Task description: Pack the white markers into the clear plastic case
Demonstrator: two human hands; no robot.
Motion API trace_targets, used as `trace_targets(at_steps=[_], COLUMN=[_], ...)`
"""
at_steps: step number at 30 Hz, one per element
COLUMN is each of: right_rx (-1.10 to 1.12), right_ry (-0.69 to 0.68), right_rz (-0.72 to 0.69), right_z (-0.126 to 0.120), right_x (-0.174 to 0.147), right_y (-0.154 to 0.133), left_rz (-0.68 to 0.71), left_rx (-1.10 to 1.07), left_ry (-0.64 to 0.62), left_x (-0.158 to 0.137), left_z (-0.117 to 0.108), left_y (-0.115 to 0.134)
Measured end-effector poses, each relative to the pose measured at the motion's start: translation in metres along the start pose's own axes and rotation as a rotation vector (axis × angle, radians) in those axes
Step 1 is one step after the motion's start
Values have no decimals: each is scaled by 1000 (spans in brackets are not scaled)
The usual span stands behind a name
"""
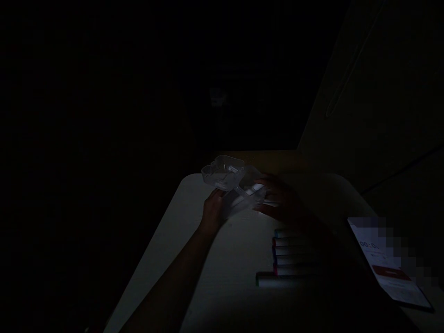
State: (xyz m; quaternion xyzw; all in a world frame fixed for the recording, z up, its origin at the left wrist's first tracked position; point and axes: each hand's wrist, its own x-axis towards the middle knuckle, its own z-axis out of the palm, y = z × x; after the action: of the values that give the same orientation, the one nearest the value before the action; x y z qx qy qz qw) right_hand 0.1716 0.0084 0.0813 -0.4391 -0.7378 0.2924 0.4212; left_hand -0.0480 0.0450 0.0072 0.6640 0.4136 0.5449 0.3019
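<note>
In the dim light, a clear plastic case (pixel 239 203) with its lid (pixel 222 173) swung up sits tilted above the far part of the table. My left hand (pixel 212 210) grips its near left side, the fingers partly hidden behind it. At the case's right end is my right hand (pixel 277 196), thumb and fingers curled around both sides of that end. A white marker-like stick (pixel 255 188) shows inside the case by these fingers. Another pale stick (pixel 271 202) shows between the fingers and palm; how it is held is unclear in the dark.
Several white markers with coloured ends, among them a red-ended marker (pixel 287 242) and a green-ended marker (pixel 277 280), lie side by side below my right forearm. A lit tablet or phone (pixel 388 268) rests at the table's right. The pale table (pixel 166 249) has rounded far corners.
</note>
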Motion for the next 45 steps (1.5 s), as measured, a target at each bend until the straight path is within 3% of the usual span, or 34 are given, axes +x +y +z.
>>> trace_targets(at_steps=[3, 6, 10, 14, 16, 18, 20, 28, 35, 45], right_rx=[72, 137, 177, 272, 117, -233, -420, -762, -896, -837], right_ry=[35, 10, -43, -87, -57, -49, -53, -86, -105, -34], right_rz=[19, 59, 50, 44, 69, 103, 140, 279, 342, 306], right_z=[-4, -6, -9, -27, -40, -51, -58, -51, -51, -52], right_x=[0, -1, -1, -1, -1, -1, 0, 0, -2, -6], right_y=[0, 0, 0, 5, 10, 18, 27, 56, 64, 65], left_rz=[101, 98, 95, 93, 72, 61, 67, 109, 82, 116], left_rx=[-38, 98, 310, 367, 373, 385, 393, 356, 425, 414], left_ry=[-121, -178, -147, -40, -8, 8, 15, -7, -24, -35], left_x=[-3, -5, -5, -2, -1, -1, -1, 0, -2, -3], left_z=[4, 6, 10, 14, 15, 15, 15, 15, 15, 14], left_y=[1, 7, 13, 11, 10, 9, 8, 6, 9, 10])
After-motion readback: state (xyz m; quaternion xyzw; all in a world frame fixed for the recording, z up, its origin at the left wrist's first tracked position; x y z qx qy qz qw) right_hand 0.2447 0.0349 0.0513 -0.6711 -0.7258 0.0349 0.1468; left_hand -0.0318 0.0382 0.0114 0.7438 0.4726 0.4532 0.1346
